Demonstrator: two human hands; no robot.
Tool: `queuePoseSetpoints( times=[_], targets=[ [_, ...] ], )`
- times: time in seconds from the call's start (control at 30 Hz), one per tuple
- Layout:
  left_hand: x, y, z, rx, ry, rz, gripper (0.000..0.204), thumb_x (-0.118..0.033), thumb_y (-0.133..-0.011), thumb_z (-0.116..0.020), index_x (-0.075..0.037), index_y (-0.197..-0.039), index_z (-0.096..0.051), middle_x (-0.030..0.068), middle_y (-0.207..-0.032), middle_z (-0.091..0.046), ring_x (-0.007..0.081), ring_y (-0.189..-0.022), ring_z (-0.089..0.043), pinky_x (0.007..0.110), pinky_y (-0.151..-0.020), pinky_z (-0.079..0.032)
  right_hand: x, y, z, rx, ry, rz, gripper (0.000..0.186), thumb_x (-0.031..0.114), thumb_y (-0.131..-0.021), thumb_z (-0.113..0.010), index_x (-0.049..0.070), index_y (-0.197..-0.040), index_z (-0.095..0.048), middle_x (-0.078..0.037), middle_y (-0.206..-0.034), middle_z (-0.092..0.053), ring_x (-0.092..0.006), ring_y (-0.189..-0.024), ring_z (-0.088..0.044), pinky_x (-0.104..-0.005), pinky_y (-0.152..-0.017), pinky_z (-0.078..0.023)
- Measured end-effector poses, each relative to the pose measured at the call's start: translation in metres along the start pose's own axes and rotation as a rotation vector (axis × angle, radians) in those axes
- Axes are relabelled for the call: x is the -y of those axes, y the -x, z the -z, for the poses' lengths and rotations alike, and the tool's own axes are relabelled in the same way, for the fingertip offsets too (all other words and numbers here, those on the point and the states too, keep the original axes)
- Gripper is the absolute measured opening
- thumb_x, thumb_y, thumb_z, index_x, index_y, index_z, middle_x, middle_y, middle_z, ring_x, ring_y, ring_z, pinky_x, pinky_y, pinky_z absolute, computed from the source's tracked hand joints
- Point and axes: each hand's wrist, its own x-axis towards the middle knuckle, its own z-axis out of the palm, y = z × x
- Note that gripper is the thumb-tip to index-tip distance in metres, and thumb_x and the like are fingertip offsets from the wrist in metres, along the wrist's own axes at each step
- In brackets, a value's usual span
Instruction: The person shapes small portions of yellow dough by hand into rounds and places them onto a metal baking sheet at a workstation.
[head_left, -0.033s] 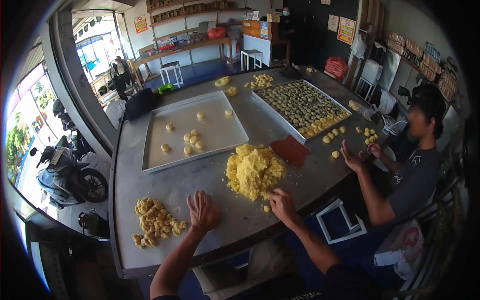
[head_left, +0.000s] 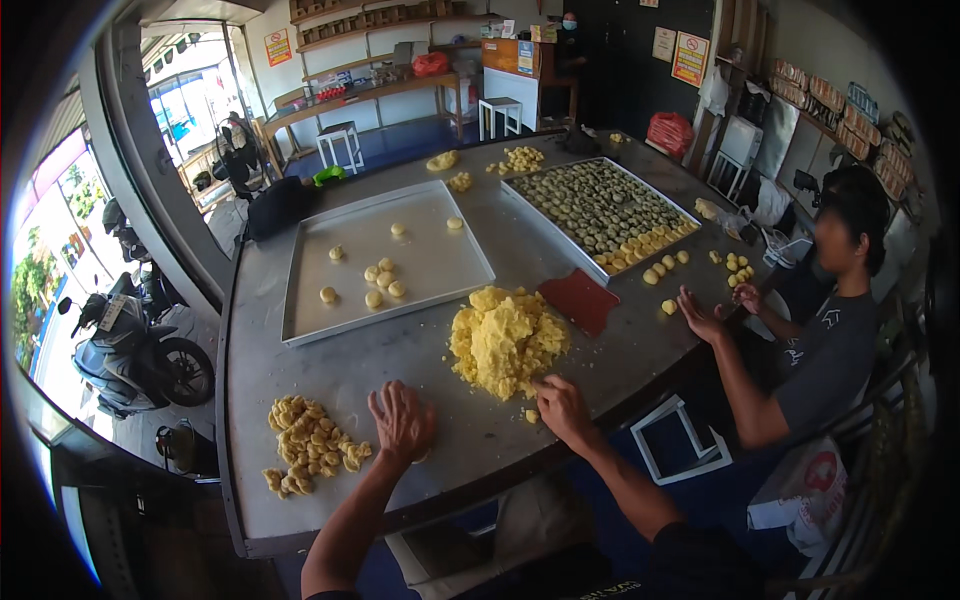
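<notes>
My left hand is palm down at the table's near side, fingers spread. A pale edge peeks out under its palm, too hidden to name. To its left sits a heap of small dough lumps. My right hand has its fingers curled and its index fingertip at the lower right edge of a crumbly yellow mound. Whatever those fingers may pinch is hidden. A small yellow crumb lies just beside them. Beyond the mound, a shallow metal tray bears several round dough balls.
A second tray holds rows of dark and yellow pieces. Near it lie a red-brown flat scraper-like sheet and several dough balls. At the right, a co-worker has both hands over the table edge. A white-framed stool stands below.
</notes>
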Motion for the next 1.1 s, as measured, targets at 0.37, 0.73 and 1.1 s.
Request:
queuePoseSetpoints(
  times=[0.37, 0.73, 1.1],
  targets=[
    [-0.005, 0.009, 0.01, 0.049, -0.097, -0.045, 0.028, -0.026, -0.087, -0.059, -0.001, -0.1, -0.057, 0.0166, -0.113, -0.051, 0.0328, -0.111, -0.047, 0.056, -0.102, -0.029, -0.005, 0.02, 0.013, -0.039, 0.249, 0.053, 0.035, -0.001, -0.087, -0.057, -0.009, -0.121, -0.06, -0.029, -0.122, -0.054, -0.0365, -0.112, -0.054, -0.0408, -0.1, -0.045],
    [-0.036, 0.075, 0.043, 0.207, -0.099, 0.138, 0.023, -0.022, -0.09, -0.059, -0.006, -0.107, -0.06, 0.0122, -0.106, -0.055, 0.0313, -0.106, -0.049, 0.05, -0.091, -0.034, 0.019, 0.044, 0.026, 0.216, 0.208, 0.029, 0.046, -0.004, -0.085, -0.054, -0.003, -0.131, -0.057, -0.016, -0.137, -0.052, -0.0331, -0.117, -0.053, -0.0395, -0.099, -0.047],
    [-0.045, 0.071, 0.052, 0.071, 0.236, 0.493, 0.014, -0.019, -0.094, -0.059, -0.006, -0.1, -0.059, 0.0112, -0.098, -0.06, 0.0335, -0.1, -0.053, 0.049, -0.087, -0.037, 0.018, 0.023, 0.028, 0.234, -0.04, 0.154, 0.037, -0.002, -0.084, -0.054, 0.0, -0.118, -0.068, -0.014, -0.121, -0.064, -0.033, -0.108, -0.06, -0.0387, -0.092, -0.049]
  ],
)
